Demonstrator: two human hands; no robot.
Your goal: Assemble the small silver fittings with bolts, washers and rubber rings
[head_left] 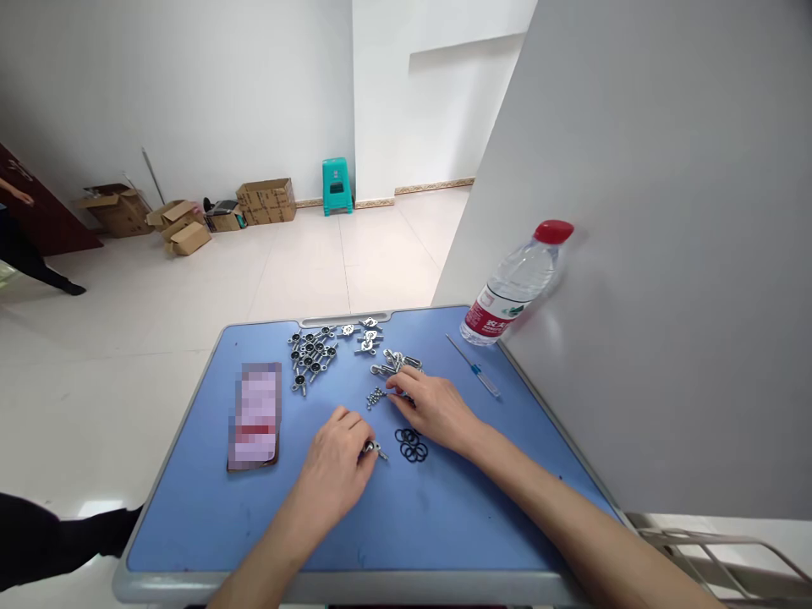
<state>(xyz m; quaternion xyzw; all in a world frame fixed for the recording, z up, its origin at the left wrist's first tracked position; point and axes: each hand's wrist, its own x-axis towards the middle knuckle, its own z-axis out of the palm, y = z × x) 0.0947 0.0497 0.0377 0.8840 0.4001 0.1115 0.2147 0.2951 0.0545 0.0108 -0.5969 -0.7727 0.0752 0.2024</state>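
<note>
My left hand [339,452] is closed around a small metal fitting [375,449] with a black centre, held low over the blue table; part of it is hidden by my fingers. My right hand [431,406] is at the edge of a little pile of screws [374,397], its thumb and forefinger slightly apart. Just beyond its fingers lies a heap of shiny metal parts [394,364]. Black rubber rings [412,446] lie below my right hand. Farther back are a cluster of metal fittings with black centres [310,348] and several plain metal fittings [368,340].
A phone [257,416] lies on the table [190,499] at left. A screwdriver [475,369] lies at right, near a tilted water bottle [513,288] by the grey partition [666,296]. Cardboard boxes [266,201], a green stool [337,186] and a person [29,249] are beyond.
</note>
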